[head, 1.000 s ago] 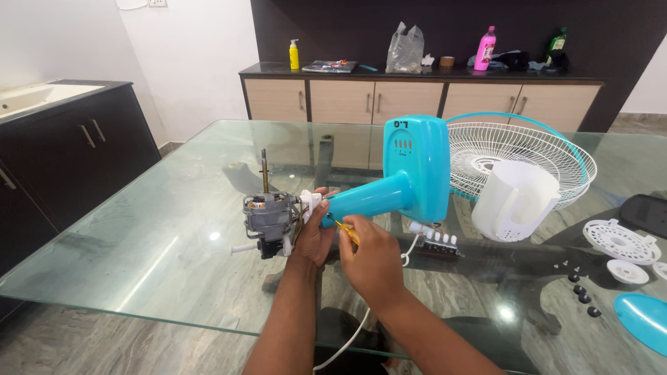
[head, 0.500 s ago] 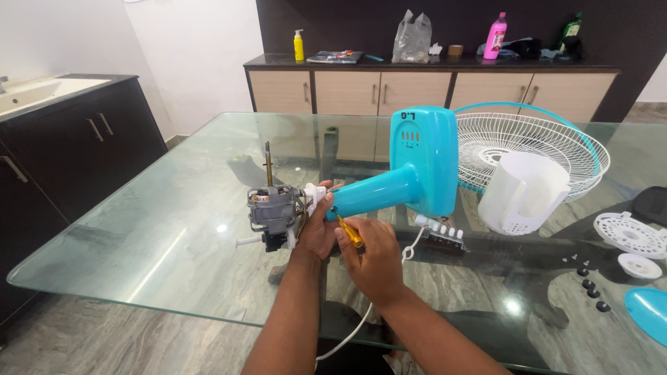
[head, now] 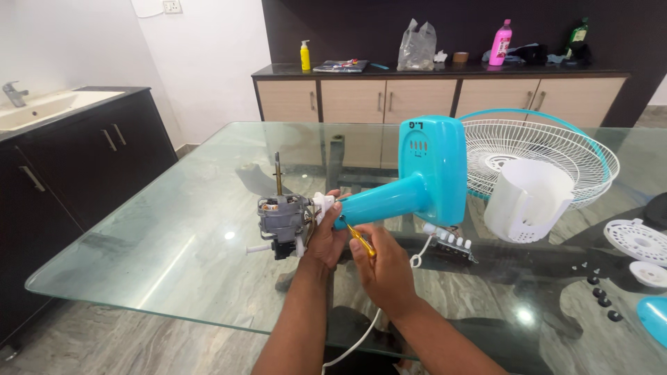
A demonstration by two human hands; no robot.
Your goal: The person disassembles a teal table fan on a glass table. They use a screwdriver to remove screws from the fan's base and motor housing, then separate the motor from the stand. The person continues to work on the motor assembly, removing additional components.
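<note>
My left hand (head: 325,239) grips the grey metal fan motor (head: 281,221) at the turquoise plastic fan stand (head: 410,184). My right hand (head: 384,267) grips a yellow-handled screwdriver (head: 361,241) beneath the stand, over the glass bench (head: 194,229).

Just 2 bare forearms coming up from the bottom, left hand (head: 325,239) and right hand (head: 383,267), no sleeves, gloves, rings or watch showing.

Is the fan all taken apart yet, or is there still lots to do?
Much is apart already: the white wire grille, a white cover, round white pieces and small black screws lie loose on the glass table. In hand: the left hand steadies the grey motor on the turquoise fan body, while the right hand works a yellow screwdriver at that joint. Left: motor and body are joined.
</note>
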